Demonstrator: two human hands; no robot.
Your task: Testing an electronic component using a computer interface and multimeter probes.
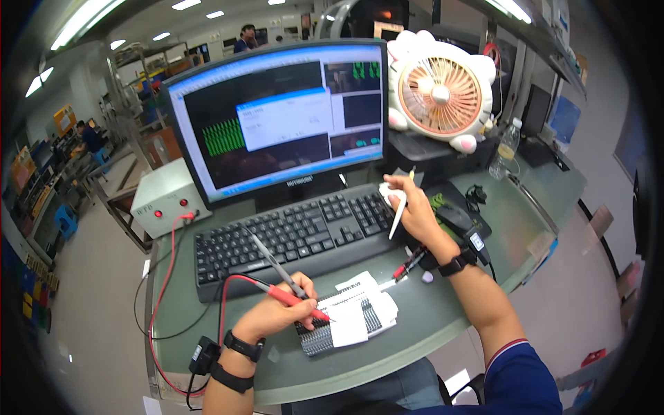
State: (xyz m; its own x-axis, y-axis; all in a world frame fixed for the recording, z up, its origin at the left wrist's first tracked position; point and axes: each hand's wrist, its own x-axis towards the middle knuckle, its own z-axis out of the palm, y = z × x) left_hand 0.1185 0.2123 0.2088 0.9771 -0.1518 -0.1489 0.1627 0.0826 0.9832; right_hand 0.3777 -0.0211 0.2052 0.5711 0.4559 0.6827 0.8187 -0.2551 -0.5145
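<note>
My left hand (273, 315) is closed round a red test probe (280, 295), whose tip points at a dark, finely ridged strip (318, 340) on the table. A slim grey tool (273, 259), perhaps tweezers, sticks up from the same hand. White paper pieces (349, 325) cover part of the strip. Over the right end of the black keyboard (290, 232), my right hand (415, 211) pinches a slim white tool (397, 218); its exact kind is unclear. The probe's red cable (162, 297) runs to a grey metal box (162, 194) at the left.
A monitor (277, 117) stands behind the keyboard, with a white and pink fan (440, 93) at its right. By my right wrist are a dark mouse (455, 220) and a red-black probe-like piece (409, 263). A plastic bottle (505, 149) stands at the far right.
</note>
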